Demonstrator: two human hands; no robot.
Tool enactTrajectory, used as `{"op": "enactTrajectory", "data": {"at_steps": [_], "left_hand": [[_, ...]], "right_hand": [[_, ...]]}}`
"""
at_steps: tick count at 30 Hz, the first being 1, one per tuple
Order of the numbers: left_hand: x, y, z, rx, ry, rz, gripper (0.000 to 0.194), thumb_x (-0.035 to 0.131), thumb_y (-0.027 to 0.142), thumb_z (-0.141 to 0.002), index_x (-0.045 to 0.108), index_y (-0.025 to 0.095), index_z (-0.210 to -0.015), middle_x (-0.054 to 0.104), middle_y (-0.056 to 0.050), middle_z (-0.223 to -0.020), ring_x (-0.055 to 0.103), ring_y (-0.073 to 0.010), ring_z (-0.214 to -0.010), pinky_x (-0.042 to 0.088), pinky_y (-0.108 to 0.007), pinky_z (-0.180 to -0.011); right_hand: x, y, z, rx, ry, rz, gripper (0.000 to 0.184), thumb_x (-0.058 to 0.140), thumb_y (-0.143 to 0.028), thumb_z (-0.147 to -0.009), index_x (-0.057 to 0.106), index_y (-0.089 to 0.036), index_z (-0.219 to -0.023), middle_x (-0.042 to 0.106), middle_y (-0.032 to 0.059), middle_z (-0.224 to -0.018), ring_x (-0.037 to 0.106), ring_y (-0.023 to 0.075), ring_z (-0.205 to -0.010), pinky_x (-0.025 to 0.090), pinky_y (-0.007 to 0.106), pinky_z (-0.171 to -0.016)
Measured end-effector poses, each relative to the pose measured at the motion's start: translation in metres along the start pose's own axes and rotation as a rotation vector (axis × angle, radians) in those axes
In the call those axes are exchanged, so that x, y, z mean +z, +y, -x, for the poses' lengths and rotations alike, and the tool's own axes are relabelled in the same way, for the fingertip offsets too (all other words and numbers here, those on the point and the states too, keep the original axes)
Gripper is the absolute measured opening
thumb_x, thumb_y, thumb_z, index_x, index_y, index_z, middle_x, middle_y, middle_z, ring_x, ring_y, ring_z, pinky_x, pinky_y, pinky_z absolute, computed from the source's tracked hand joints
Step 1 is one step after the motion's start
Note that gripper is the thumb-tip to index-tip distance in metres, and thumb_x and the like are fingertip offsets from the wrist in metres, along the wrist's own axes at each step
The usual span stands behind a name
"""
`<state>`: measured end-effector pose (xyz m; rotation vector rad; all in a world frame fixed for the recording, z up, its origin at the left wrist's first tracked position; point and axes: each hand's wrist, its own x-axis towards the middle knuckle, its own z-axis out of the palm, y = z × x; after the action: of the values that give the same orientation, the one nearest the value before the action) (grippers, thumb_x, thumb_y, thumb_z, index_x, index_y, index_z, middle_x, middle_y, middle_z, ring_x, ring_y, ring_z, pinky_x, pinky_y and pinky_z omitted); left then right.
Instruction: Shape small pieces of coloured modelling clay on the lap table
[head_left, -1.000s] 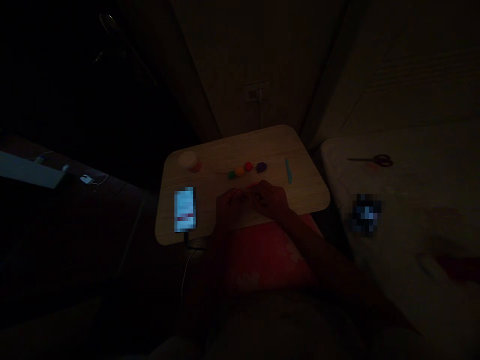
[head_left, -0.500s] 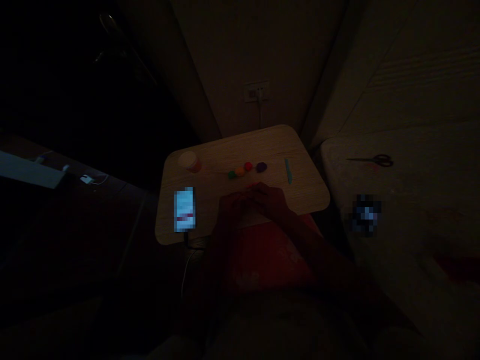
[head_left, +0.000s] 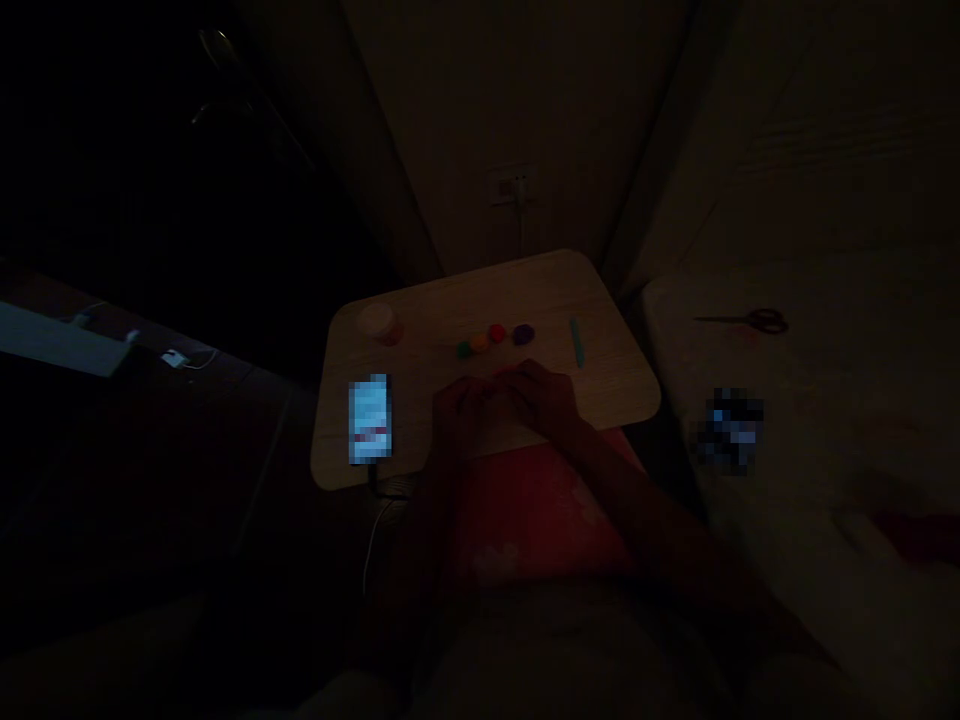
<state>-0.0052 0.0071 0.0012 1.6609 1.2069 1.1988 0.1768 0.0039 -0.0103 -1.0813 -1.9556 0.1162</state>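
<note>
The room is very dark. My left hand (head_left: 459,412) and my right hand (head_left: 541,398) meet over the near middle of a small wooden lap table (head_left: 600,375), fingers curled together. Something small and reddish shows between the fingertips, too dim to name. Just beyond the hands lies a row of small clay lumps: green (head_left: 464,349), orange (head_left: 480,342), red (head_left: 496,333) and purple (head_left: 523,334).
A lit phone (head_left: 370,418) lies at the table's left, a small round tub (head_left: 379,322) at its far left, a thin teal stick (head_left: 577,342) at the right. Scissors (head_left: 750,320) rest on the pale surface to the right. A wall socket (head_left: 512,186) is behind.
The hands shifted slightly against each other over the same spot of the table. Nothing else moved.
</note>
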Motion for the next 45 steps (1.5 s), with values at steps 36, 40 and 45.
{"op": "enactTrajectory", "data": {"at_steps": [36, 40, 45], "left_hand": [[-0.0017, 0.0044, 0.0003, 0.008, -0.002, -0.034, 0.037, 0.053, 0.042, -0.097, 0.072, 0.018, -0.078, 0.072, -0.005, -0.079, 0.066, -0.0185, -0.077, 0.051, -0.029, -0.075], [-0.0015, 0.0061, 0.0001, -0.003, 0.006, -0.037, 0.038, 0.053, 0.043, -0.097, 0.072, 0.017, -0.076, 0.072, -0.005, -0.078, 0.066, -0.0187, -0.077, 0.052, -0.030, -0.075], [-0.0020, 0.0059, -0.0001, -0.003, 0.000, -0.044, 0.037, 0.054, 0.042, -0.096, 0.072, 0.017, -0.077, 0.072, -0.005, -0.079, 0.066, -0.0186, -0.078, 0.052, -0.030, -0.076]], "right_hand": [[0.0015, -0.0017, -0.0037, 0.065, 0.015, -0.055, 0.027, 0.048, -0.022, -0.102, 0.068, -0.023, -0.120, 0.071, 0.0085, -0.108, 0.069, 0.0179, -0.094, 0.055, 0.027, -0.077], [0.0000, -0.0020, -0.0042, 0.070, -0.026, -0.032, 0.026, 0.048, -0.022, -0.102, 0.070, -0.024, -0.116, 0.072, 0.0079, -0.107, 0.069, 0.0178, -0.094, 0.055, 0.027, -0.079], [-0.0014, -0.0026, -0.0056, 0.077, -0.033, -0.016, 0.024, 0.046, -0.024, -0.104, 0.070, -0.022, -0.109, 0.073, 0.0082, -0.101, 0.069, 0.0172, -0.088, 0.052, 0.026, -0.073]]}}
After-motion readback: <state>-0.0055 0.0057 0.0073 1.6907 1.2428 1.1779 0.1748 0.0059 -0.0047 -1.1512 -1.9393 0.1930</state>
